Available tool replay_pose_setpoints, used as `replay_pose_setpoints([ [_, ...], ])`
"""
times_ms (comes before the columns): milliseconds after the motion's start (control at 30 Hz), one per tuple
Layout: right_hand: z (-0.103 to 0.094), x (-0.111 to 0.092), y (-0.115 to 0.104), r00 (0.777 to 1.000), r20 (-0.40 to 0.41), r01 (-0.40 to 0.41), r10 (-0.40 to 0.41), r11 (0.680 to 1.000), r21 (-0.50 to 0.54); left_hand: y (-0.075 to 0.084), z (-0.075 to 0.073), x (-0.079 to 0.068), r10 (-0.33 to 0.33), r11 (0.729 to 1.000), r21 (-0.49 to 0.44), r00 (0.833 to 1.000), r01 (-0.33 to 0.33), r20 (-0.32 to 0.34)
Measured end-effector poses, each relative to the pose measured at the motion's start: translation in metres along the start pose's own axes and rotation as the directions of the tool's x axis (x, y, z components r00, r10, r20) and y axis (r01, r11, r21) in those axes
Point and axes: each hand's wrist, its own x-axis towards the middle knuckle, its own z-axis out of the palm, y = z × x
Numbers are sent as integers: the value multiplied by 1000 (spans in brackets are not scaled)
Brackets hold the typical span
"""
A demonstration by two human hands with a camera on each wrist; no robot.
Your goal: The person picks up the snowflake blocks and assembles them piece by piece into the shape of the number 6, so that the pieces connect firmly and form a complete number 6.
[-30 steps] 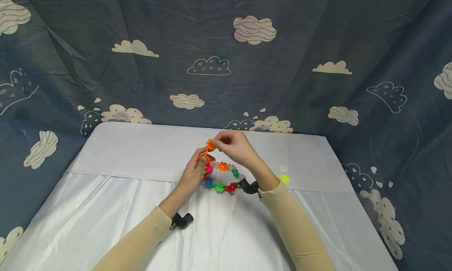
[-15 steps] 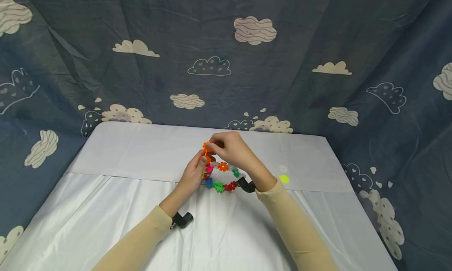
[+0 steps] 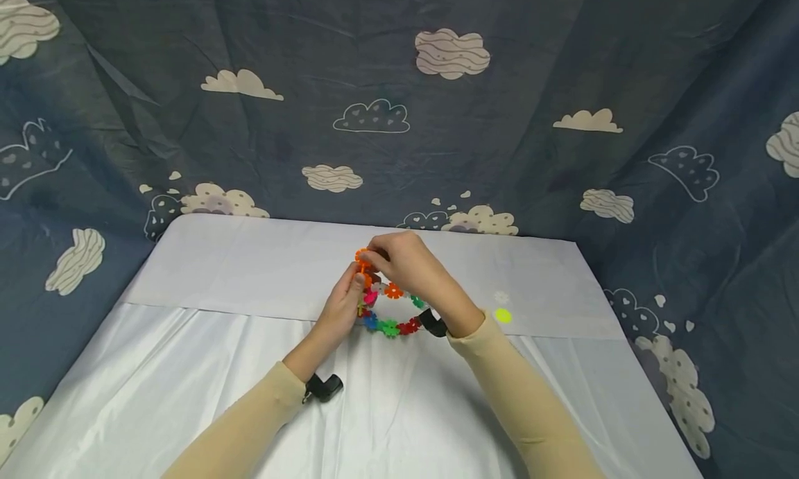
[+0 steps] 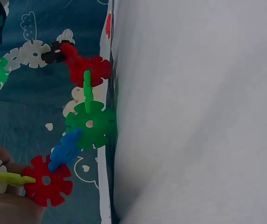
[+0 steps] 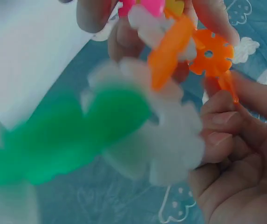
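A chain of notched plastic snowflake discs hangs in a loop between the hands, with a green disc point(image 3: 390, 328) at its lower side. The left hand point(image 3: 339, 304) grips it at the loop's left end, near a pink disc point(image 3: 370, 297). In the left wrist view, red point(image 4: 58, 187), blue point(image 4: 65, 149) and green point(image 4: 101, 133) discs climb from the left fingers. Between thumb and fingers, the right hand point(image 3: 402, 260) pinches an orange disc point(image 5: 227, 87), seen edge-on in the right wrist view. It meets another orange disc point(image 5: 219, 61) beside the left fingers.
On the white-covered table point(image 3: 250, 257), a yellow disc point(image 3: 503, 316) and a whitish disc point(image 3: 501, 297) lie to the right of the right forearm. Behind the table's far edge hangs a dark curtain point(image 3: 374, 63) with cloud prints. Black wrist cameras point(image 3: 324, 389) stick out from both wrists.
The right hand has shifted slightly left with its orange disc, nearer the left hand. The left hand stays almost in place, still gripping the chain.
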Motion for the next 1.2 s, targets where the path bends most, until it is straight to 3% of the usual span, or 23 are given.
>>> replay_pose_setpoints([
  [200, -11, -22, 28, 983, -86, -146, 164, 971, 187, -5, -3, 1, 29, 998, -62, 1000, -29, -5],
  [400, -39, -73, 83, 935, -150, -293, 321, 939, 178, -8, -3, 3, 28, 997, -75, 1000, -28, 8],
  [533, -53, -111, 120, 892, -98, -426, 441, 894, 142, -7, -3, 3, 25, 995, -98, 1000, -23, 15],
  [633, -58, -132, 143, 861, -16, -505, 509, 857, 104, -4, -4, 2, -6, 996, -93, 1000, 6, 0],
  [800, -41, -147, 170, 820, 230, -546, 524, 837, 36, 2, -4, 1, -108, 989, -106, 994, 104, -35],
  [900, -26, -150, 176, 796, 329, -542, 508, 840, 13, 5, -2, 2, -197, 967, -175, 979, 187, -43],
  [967, -18, -150, 176, 794, 338, -540, 506, 842, 7, 5, -2, 4, -246, 942, -243, 969, 233, -23],
  [1067, -10, -149, 175, 807, 324, -523, 493, 852, 7, 2, -2, 7, -303, 911, -291, 953, 292, 7],
  [1200, -5, -146, 176, 814, 311, -518, 491, 855, 6, -5, -6, 12, -331, 896, -300, 943, 328, 42],
])
